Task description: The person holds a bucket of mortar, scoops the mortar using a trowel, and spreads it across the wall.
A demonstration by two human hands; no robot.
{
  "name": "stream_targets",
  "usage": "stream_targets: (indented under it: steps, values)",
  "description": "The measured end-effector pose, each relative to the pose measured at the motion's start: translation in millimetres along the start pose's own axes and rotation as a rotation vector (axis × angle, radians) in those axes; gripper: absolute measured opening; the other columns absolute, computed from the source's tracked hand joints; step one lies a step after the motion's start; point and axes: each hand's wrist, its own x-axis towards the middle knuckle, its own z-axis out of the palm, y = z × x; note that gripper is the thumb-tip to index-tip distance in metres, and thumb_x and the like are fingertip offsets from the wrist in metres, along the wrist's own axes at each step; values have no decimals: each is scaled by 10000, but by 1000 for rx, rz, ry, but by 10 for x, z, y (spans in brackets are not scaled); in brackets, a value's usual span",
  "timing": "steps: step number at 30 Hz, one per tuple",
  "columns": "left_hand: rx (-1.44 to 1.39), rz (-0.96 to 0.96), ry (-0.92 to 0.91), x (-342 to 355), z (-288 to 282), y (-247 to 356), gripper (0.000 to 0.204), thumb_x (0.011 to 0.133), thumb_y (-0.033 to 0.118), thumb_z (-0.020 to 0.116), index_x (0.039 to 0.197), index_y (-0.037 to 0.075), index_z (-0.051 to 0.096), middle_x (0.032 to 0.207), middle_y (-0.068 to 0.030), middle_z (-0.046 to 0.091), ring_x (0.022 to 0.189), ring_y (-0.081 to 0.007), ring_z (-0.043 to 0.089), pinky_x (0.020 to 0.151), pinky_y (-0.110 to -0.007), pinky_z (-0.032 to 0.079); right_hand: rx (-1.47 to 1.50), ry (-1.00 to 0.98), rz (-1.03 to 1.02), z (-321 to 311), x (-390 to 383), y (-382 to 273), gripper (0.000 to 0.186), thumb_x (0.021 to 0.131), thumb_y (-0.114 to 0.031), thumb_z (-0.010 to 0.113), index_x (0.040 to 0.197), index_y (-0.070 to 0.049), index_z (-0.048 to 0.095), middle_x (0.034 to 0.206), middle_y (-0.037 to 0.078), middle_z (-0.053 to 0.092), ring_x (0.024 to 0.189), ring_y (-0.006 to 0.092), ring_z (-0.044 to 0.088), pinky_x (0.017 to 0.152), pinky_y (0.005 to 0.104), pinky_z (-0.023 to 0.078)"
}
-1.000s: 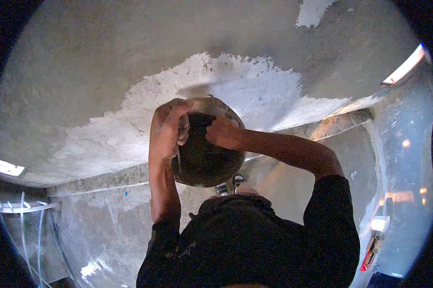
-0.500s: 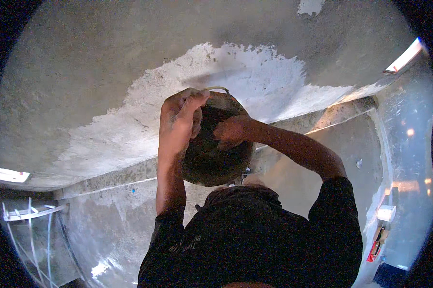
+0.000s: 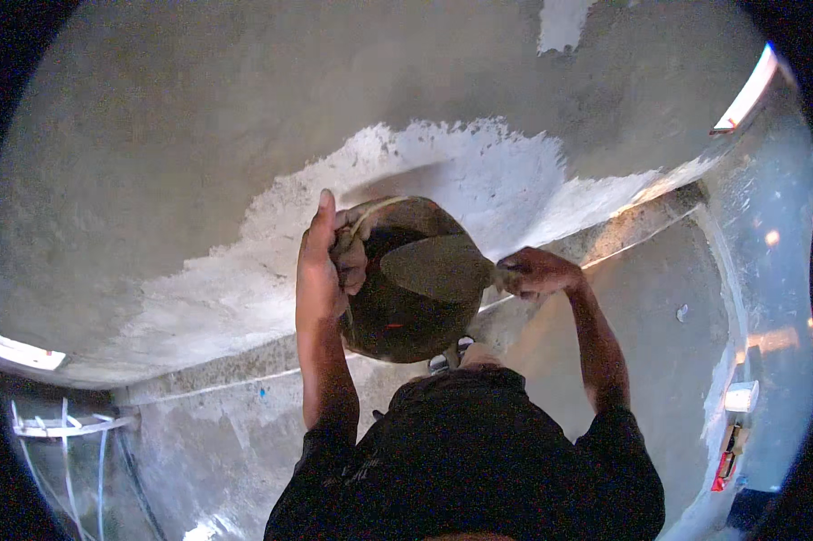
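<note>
A dark, mud-smeared round bucket (image 3: 379, 325) hangs in front of me at waist height. My left hand (image 3: 334, 252) grips its left rim, fingers curled over the edge and thumb sticking up. At the right, my right hand (image 3: 537, 270) is closed on the handle of a trowel (image 3: 433, 266), whose grey-coated leaf-shaped blade lies over the bucket's opening. The bucket's contents are too dark to make out.
A grey plastered wall (image 3: 199, 108) with a large pale patch (image 3: 452, 144) faces me. A low ledge (image 3: 190, 379) runs along its foot. Pale bent pipes (image 3: 64, 451) stand lower left. A white container (image 3: 740, 397) and a red box (image 3: 722, 469) are at the right.
My right hand has drawn out of the bucket to the right, bringing the trowel blade into view. The bucket has shifted slightly down, and my left thumb now points up.
</note>
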Motion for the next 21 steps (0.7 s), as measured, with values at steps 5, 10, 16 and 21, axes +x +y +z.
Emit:
stream_targets:
  steps: [5, 10, 16, 21]
  values:
    - [42, 26, 87, 101, 170, 9, 554, 849, 582, 431, 782, 45, 550, 467, 74, 302, 364, -38, 248, 345, -210, 159, 594, 261, -335, 70, -183, 809, 363, 796, -167, 647, 1094, -3, 519, 841, 49, 585, 636, 101, 533, 547, 255, 470]
    - [31, 68, 226, 148, 246, 24, 557, 832, 588, 461, 813, 37, 539, 464, 69, 318, 357, -43, 276, 336, -206, 183, 668, 357, -417, -51, -236, 137, 344, 843, -121, 587, 1142, -10, 460, 796, 33, 539, 583, 102, 512, 501, 259, 440]
    - [13, 99, 268, 155, 397, 68, 505, 831, 549, 496, 774, 50, 550, 500, 45, 414, 376, -55, 352, 344, -212, 257, 751, 762, -541, -421, -56, 34, 324, 915, -317, 455, 1079, -38, 461, 631, 36, 481, 429, 99, 442, 372, 238, 369]
    - [-58, 114, 382, 179, 365, 33, 469, 852, 531, 471, 740, 84, 557, 509, 44, 438, 373, -57, 330, 347, -210, 223, 801, 958, -712, -716, 240, 169, 329, 934, -355, 407, 1107, -78, 447, 645, 25, 476, 437, 101, 453, 375, 238, 378]
